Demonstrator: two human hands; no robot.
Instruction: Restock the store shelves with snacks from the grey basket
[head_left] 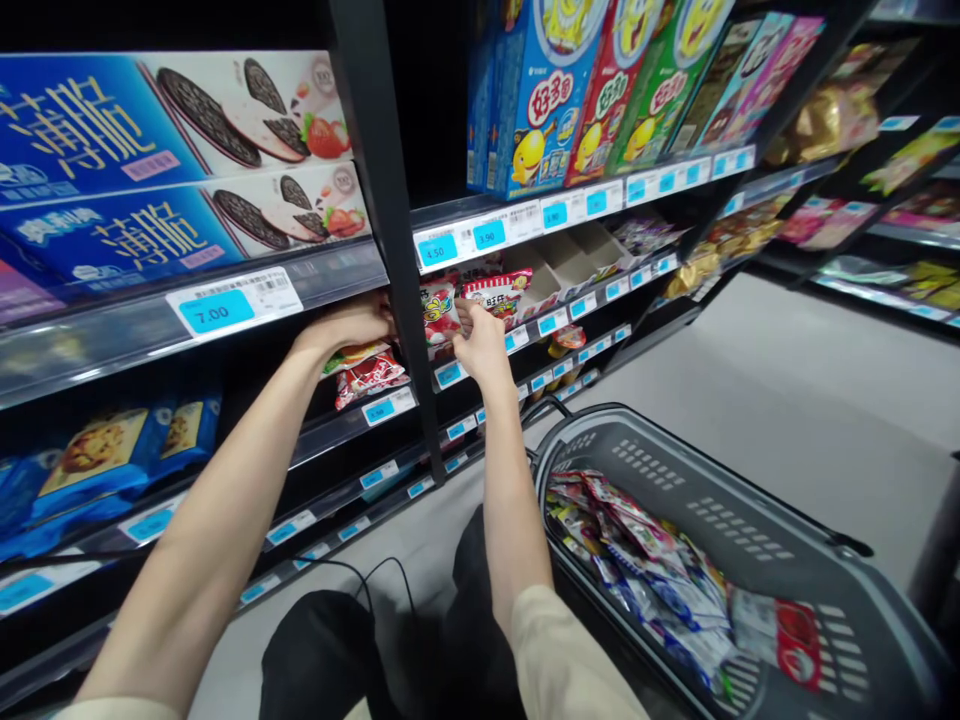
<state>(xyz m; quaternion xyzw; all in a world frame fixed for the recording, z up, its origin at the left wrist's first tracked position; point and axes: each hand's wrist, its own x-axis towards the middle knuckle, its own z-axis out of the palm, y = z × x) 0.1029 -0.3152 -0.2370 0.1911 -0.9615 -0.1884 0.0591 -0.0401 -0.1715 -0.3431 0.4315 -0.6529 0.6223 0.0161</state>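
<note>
My right hand point(480, 340) is at the low shelf just right of the black post, its fingers closed at the edge of a small red candy bag point(439, 310). Directly behind those fingers lies another red and white candy bag point(499, 290). My left hand point(358, 320) reaches into the shelf on the left side of the post, under the biscuit boxes; its fingertips are hidden by the post and shadow. Below the left wrist lie a red snack bag point(369, 378) and a partly covered green and orange one.
A black post point(386, 180) stands between both hands. Blue biscuit boxes point(187, 215) and fish-cracker boxes point(551, 100) fill the upper shelves. Lower right, a grey basket point(660, 455) on the floor holds several packets point(645, 560). A thin black cable point(337, 563) hangs near my knees.
</note>
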